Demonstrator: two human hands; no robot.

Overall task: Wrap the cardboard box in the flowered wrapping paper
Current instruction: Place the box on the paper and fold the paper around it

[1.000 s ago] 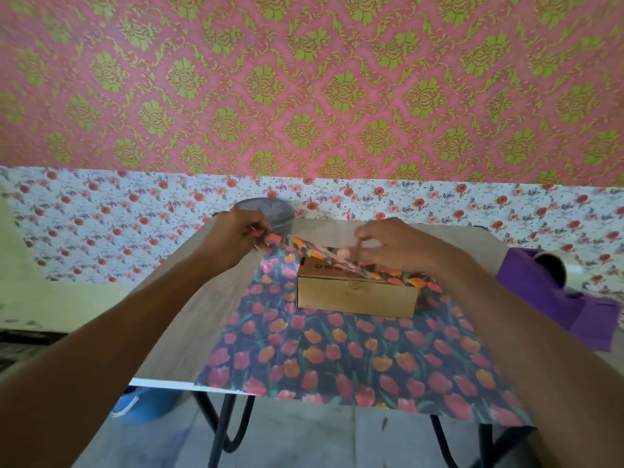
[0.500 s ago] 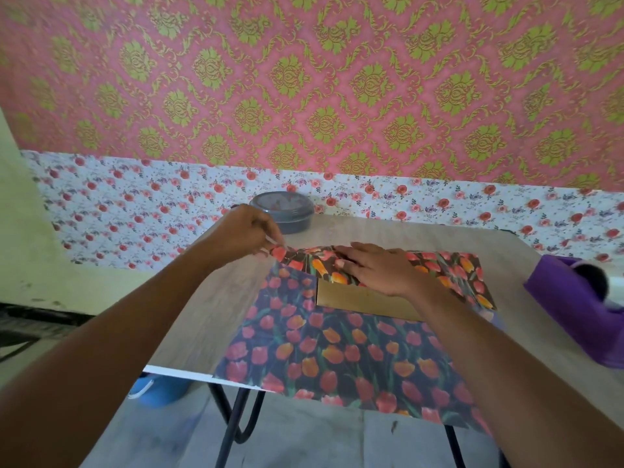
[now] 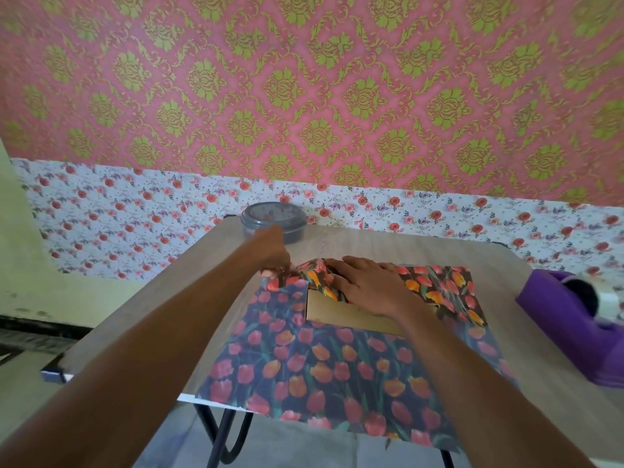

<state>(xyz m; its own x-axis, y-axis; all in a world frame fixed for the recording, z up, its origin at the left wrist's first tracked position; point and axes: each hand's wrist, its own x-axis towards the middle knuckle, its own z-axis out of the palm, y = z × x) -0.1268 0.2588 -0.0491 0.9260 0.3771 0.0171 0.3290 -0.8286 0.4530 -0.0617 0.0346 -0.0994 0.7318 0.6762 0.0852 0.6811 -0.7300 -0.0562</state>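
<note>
A flat cardboard box [image 3: 341,310] lies on a dark sheet of tulip-patterned wrapping paper [image 3: 317,373] spread over the wooden table [image 3: 381,243]. The far flap of the paper is folded over the box top, so only the near side of the box shows. My right hand [image 3: 366,280] lies flat on the folded flap, fingers straight, pressing it onto the box. My left hand [image 3: 273,253] pinches the paper's left corner just beyond the box's left end.
A round grey lidded container [image 3: 274,221] stands at the table's far edge behind my left hand. A purple tape dispenser [image 3: 574,324] sits at the right edge. The paper's near edge hangs over the table front, above the black metal legs [image 3: 224,434].
The far flap has come down from mid-air to lie flat over the box. My right hand went from pinching the paper to pressing flat on it. My left hand keeps its pinch on the corner.
</note>
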